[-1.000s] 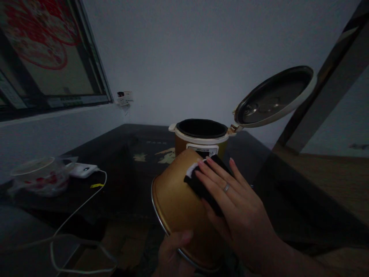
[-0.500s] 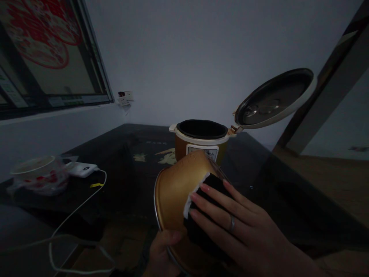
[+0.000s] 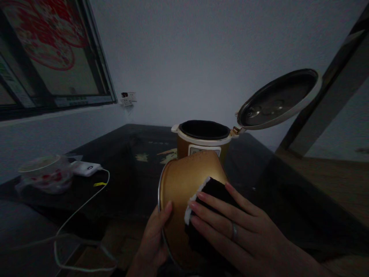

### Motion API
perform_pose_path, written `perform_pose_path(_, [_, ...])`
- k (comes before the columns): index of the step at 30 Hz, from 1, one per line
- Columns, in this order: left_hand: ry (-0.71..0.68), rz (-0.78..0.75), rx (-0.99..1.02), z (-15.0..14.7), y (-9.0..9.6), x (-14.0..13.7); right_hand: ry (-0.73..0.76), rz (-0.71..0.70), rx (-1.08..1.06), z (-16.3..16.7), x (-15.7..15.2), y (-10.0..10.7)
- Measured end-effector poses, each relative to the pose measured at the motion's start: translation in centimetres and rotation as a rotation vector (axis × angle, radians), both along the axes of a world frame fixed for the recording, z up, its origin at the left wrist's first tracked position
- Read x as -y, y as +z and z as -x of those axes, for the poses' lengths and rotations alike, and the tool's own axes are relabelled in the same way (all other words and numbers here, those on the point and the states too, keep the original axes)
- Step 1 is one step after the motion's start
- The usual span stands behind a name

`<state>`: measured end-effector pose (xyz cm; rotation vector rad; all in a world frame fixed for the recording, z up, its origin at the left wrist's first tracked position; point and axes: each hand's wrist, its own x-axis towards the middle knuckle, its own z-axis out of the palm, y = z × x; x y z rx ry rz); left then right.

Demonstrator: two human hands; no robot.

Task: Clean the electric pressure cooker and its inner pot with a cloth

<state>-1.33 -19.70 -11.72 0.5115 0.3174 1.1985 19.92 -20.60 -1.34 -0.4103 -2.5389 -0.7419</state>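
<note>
A gold inner pot (image 3: pixel 184 181) is held tilted on its side, its silver rim facing left. My left hand (image 3: pixel 155 234) grips that rim, thumb on the gold outside and the other fingers hidden inside. Against the pot's outer wall my right hand (image 3: pixel 230 223) presses a black cloth (image 3: pixel 217 192) with a white edge, fingers laid over it; a ring is on one finger. Just behind the pot stands a gold and white electric cooker (image 3: pixel 203 134), its lid (image 3: pixel 281 100) swung up to the right and its inside dark.
A dark table (image 3: pixel 129 184) carries everything. On its left are a bowl in a plastic bag (image 3: pixel 46 175), a white charger-like box (image 3: pixel 86 168) and a white cable (image 3: pixel 82 207) hanging over the front edge. Wall sockets (image 3: pixel 128 98) sit in the far corner beside a window (image 3: pixel 57 57).
The pot has been turned a little, and my left thumb now lies higher on its wall. My right hand with the cloth has shifted slightly down. The view has moved slightly.
</note>
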Motion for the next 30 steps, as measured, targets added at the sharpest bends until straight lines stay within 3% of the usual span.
perform_pose_path(4, [0.126, 0.110, -0.075, 0.4, 1.1, 0.0, -0.027, -0.029, -0.053, 0.4, 0.6, -0.7])
perform_pose_path(13, [0.025, 0.262, -0.062, 0.4, 1.4, 1.1, -0.047, -0.120, -0.184, 1.8, 1.1, -3.2])
perform_pose_path(16, [0.106, 0.319, -0.087, 0.1, 1.6, 1.0, 0.010, -0.187, -0.106, 2.1, 0.6, -2.8])
perform_pose_path(20, [0.226, 0.375, -0.149, 0.2, 1.5, 0.9, 0.094, -0.218, 0.110, 2.7, 0.0, -0.7])
perform_pose_path(24, [0.283, 0.416, -0.169, 0.0, 1.8, 1.2, 0.099, -0.123, 0.180, 4.0, -0.5, 1.3])
perform_pose_path(30, [0.320, 0.381, -0.124, -1.1, 2.1, 1.6, 0.111, 0.201, 0.357, 6.3, -1.5, 1.7])
